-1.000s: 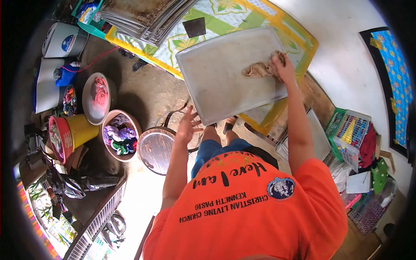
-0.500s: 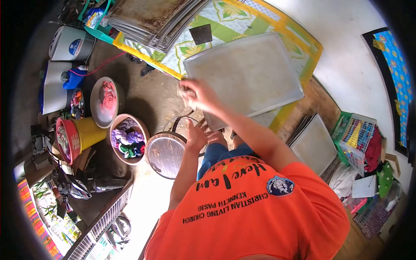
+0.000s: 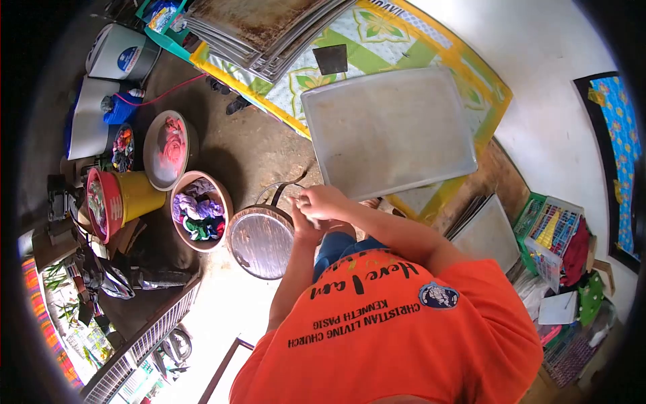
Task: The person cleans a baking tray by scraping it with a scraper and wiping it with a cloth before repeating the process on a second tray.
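"where's the tray (image 3: 390, 135)?"

"lying on the table (image 3: 431, 50), between one and two o'clock from the hands. neither hand grips it."

"and the grip?"

"the right hand (image 3: 326, 202) meets the left hand (image 3: 305, 224) in front of the lap, stool (image 3: 261, 244) at eight o'clock. fingers are curled in and the hands overlap, so i can't tell whether anything is pinched between them."

"how would the tray handle?"

"stiff, i'd judge: thin metal, light for its breadth but awkward. its bare face could be slick; the raised rim ought to give better purchase."

"hold where?"

"rims at three and nine o'clock, i'd say. mind the corner between seven and eight: it juts past the table's edge, so pressing there might tip it."
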`<state>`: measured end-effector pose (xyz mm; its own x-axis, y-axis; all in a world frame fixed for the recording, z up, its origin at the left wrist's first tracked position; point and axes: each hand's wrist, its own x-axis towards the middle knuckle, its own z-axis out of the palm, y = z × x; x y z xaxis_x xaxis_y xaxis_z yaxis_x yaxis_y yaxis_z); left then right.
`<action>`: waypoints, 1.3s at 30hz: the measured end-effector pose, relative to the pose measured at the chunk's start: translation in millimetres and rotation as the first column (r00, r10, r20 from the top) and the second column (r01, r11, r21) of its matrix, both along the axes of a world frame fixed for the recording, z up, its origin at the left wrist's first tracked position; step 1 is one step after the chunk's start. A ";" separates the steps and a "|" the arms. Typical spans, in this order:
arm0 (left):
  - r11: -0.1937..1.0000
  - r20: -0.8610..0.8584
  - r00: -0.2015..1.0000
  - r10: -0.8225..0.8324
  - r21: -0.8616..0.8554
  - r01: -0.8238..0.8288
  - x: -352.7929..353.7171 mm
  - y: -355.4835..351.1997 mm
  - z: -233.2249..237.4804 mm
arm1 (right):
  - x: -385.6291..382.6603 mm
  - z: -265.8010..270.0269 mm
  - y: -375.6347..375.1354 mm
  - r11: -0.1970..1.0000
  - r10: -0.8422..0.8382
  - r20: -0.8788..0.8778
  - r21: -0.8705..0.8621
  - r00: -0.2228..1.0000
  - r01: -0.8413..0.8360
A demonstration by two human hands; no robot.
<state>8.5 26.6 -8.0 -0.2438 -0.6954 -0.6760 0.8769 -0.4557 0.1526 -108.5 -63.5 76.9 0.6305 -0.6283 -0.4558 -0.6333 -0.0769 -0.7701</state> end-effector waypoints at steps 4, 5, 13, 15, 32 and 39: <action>0.919 -0.089 0.983 0.159 -0.350 -0.180 34.5 -16.4 8.5 | -3.5 53.3 -9.2 0.968 -0.232 0.375 -0.003 0.897 0.251; 0.829 0.022 0.954 0.298 -0.501 -0.247 23.0 -23.9 1.2 | -0.3 58.6 -7.0 0.977 -0.165 0.425 -0.053 0.890 0.206; 0.922 0.338 0.940 0.050 -0.378 0.087 -58.4 -75.9 165.4 | 11.1 16.8 -83.9 0.600 -0.597 0.362 -0.392 0.716 0.698; 0.873 0.820 0.553 0.149 -0.372 0.317 -67.1 -74.8 169.8 | -5.2 9.0 -95.3 0.646 -0.647 0.522 -0.012 0.556 0.764; 0.892 0.698 0.595 -0.400 0.145 0.429 -24.2 -54.7 26.5 | -81.1 30.4 -82.9 0.626 -0.452 0.408 -0.488 0.793 0.608; 0.946 0.996 -0.009 -0.086 0.084 0.312 -52.2 -80.0 2.7 | -26.1 -44.2 -88.1 0.617 -0.165 0.082 -0.769 0.983 0.167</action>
<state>-43.7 -53.5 -5.2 0.4274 -0.8478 -0.3139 -0.2948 -0.4589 0.8382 -134.6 -151.6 32.7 0.4799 -0.8423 0.2455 -0.6941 -0.5357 -0.4809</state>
